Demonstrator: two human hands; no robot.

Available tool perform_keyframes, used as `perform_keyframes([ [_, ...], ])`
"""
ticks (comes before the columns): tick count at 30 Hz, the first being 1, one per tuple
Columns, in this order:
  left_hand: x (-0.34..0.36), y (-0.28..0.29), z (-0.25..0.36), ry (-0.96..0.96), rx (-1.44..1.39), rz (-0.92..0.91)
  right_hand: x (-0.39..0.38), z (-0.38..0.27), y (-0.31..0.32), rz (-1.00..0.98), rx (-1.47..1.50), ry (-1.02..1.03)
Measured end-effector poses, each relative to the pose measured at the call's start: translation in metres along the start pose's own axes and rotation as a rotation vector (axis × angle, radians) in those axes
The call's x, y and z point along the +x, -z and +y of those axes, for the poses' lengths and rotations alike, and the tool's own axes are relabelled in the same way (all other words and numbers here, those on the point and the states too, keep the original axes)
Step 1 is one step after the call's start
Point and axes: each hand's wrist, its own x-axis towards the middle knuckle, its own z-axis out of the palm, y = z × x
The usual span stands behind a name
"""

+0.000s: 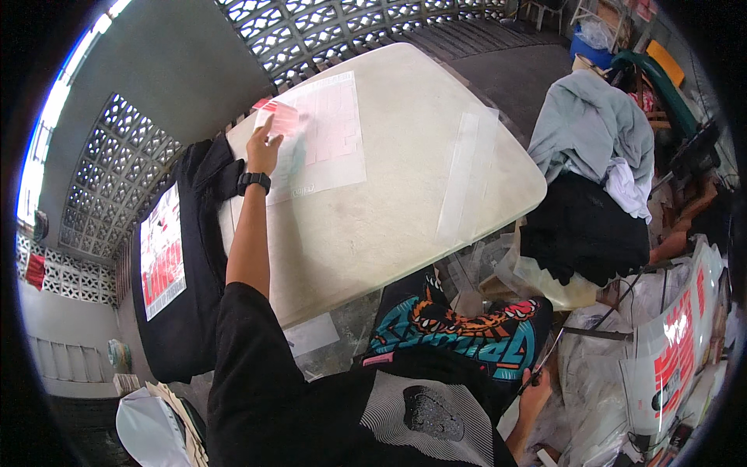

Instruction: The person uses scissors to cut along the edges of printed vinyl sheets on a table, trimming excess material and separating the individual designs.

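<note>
My left hand (264,148) reaches to the far left of the white table, its fingers at a piece of pink and red film (283,121) that looks curled at its far edge. The film overlaps a clear sheet (334,167) with faint pale-pink blocky lettering, lying flat on the table. A black watch (254,182) circles my left wrist. Low at the right, beside my leg, my right hand (534,395) is closed around the dark handle of a thin tool with a slim metal blade (554,352); its exact kind is unclear.
The white table (381,179) bears clear strips (467,171) at its right. A black garment with a red and white print (162,253) hangs at its left edge. Grey cloth (591,124) and black cloth (583,233) are piled at right. Printed clear sheets (673,350) stand near my right hand.
</note>
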Motion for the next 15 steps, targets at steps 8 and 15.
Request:
perform_keyframes([
  [8,-0.019,-0.010,-0.048,0.001,0.252,0.033,0.000,0.003,-0.004,-0.031,-0.025,-0.035],
  [15,-0.043,0.012,-0.033,0.141,0.439,-0.195,-0.002,-0.019,0.004,-0.021,-0.033,-0.071],
])
